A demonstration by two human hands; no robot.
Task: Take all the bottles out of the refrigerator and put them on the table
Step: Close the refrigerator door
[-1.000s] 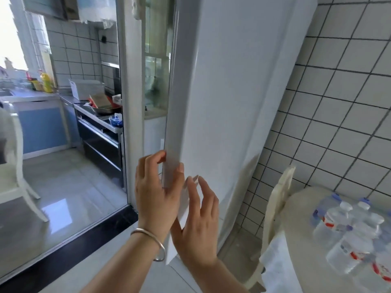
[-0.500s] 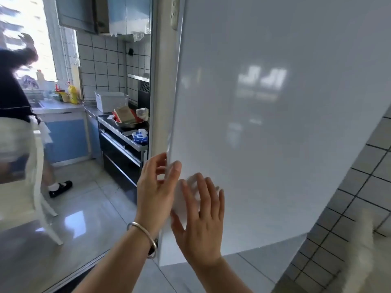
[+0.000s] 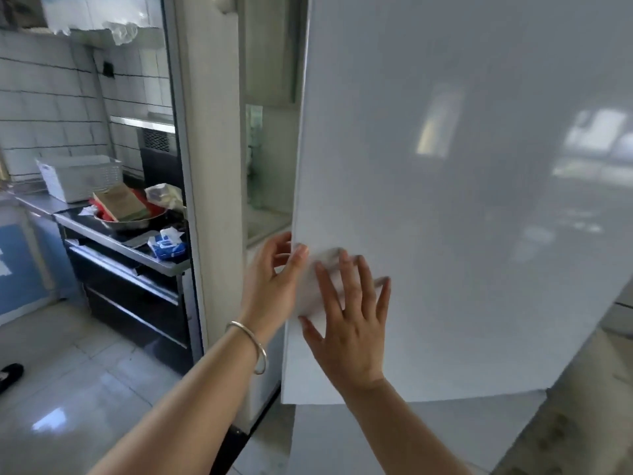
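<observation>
The white refrigerator door (image 3: 462, 200) fills the right of the head view. My left hand (image 3: 274, 286) grips its left edge, fingers behind the edge and thumb on the front face. My right hand (image 3: 349, 320) presses flat on the door's front, fingers spread. Through the narrow gap beside the door I see part of the refrigerator's inside (image 3: 267, 166) with a shelf. No bottles and no table are in view.
A white door frame (image 3: 209, 166) stands left of the refrigerator. Beyond it is a kitchen with a dark drawer unit (image 3: 130, 293), a metal bowl of packets (image 3: 130, 214), a white basket (image 3: 78, 176) and a glossy tiled floor. A person's black shoe (image 3: 10, 375) shows at the far left.
The door has swung from edge-on to face-on under my hands, which kept their places on it. The view turned left, so the table with bottles left the frame.
</observation>
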